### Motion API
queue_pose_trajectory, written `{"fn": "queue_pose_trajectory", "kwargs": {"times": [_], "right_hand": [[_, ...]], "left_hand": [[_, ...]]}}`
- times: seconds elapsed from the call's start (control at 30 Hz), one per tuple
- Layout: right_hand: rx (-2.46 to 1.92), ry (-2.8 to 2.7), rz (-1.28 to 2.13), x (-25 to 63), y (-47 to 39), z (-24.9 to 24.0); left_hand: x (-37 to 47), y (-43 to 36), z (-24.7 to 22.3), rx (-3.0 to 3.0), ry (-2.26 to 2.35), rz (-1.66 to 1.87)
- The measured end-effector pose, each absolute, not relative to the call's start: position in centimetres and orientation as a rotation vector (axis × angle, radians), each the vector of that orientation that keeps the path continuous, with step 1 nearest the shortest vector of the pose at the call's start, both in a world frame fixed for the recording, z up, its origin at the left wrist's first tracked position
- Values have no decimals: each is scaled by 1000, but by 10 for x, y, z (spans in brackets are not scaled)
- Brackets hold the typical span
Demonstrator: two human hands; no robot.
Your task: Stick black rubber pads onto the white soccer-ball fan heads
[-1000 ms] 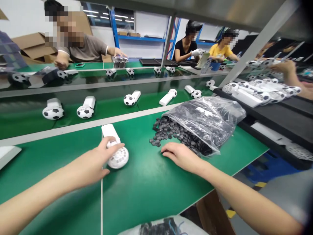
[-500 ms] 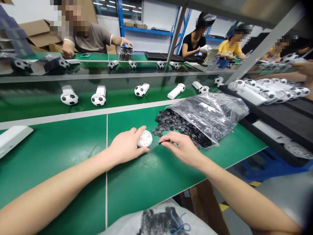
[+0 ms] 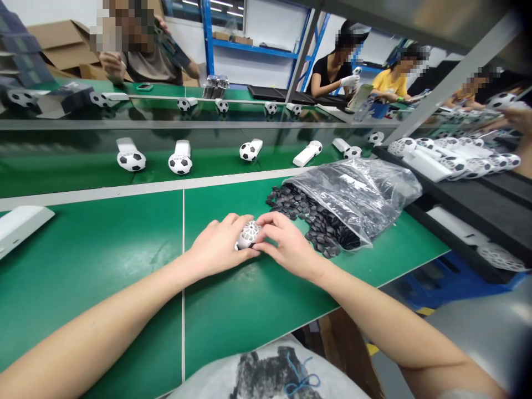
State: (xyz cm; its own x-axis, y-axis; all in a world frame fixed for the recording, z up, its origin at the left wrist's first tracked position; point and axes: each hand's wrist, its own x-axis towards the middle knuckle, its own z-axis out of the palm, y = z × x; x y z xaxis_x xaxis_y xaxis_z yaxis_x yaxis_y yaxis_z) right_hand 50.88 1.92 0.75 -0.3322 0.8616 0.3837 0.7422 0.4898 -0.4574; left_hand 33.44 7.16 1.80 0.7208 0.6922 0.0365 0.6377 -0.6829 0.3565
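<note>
A white soccer-ball-shaped plastic part (image 3: 249, 233), with openwork on its face, rests on the green work surface. My left hand (image 3: 222, 244) is wrapped round its left side, thumb below and fingers above. From the right, my right hand (image 3: 286, 244) reaches in with pinched fingertips against the part. A bit of a small black piece (image 3: 252, 245) shows at those fingertips, at the part's lower edge; the rest of it is hidden. Just beyond my right hand, many loose black pieces (image 3: 328, 227) spill from a clear plastic bag (image 3: 366, 183).
Soccer-ball-headed white devices (image 3: 180, 158) lie along the green conveyor (image 3: 216, 144) ahead. Black trays (image 3: 477, 194) with more devices stand at the right. A white casing (image 3: 25, 227) lies at the far left. Several people sit across the line.
My right hand has moved left, bringing the black piece from beside the pile to the ball-shaped part. The part has tilted in my left hand. Devices on the conveyor sit further right.
</note>
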Motion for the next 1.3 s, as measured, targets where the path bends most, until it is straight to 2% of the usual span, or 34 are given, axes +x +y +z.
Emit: {"fn": "queue_pose_trajectory", "kwargs": {"times": [0.27, 0.6, 0.67, 0.83, 1.07, 1.3], "right_hand": [[-1317, -1908, 817, 513, 23, -5], [-1277, -1739, 1002, 520, 31, -8], [-1364, -1726, 913, 532, 44, -5], [-1650, -2001, 303, 550, 75, -1], [-1772, -2357, 166, 537, 81, 1], [-1756, -2759, -352, 510, 60, 4]], "left_hand": [[333, 73, 21, 2581, 1047, 247], [332, 74, 22, 2643, 994, 225], [328, 78, 23, 2611, 999, 173], [319, 88, 23, 2628, 1072, 144], [316, 94, 17, 2786, 1059, 209], [317, 96, 17, 2806, 1073, 194]]}}
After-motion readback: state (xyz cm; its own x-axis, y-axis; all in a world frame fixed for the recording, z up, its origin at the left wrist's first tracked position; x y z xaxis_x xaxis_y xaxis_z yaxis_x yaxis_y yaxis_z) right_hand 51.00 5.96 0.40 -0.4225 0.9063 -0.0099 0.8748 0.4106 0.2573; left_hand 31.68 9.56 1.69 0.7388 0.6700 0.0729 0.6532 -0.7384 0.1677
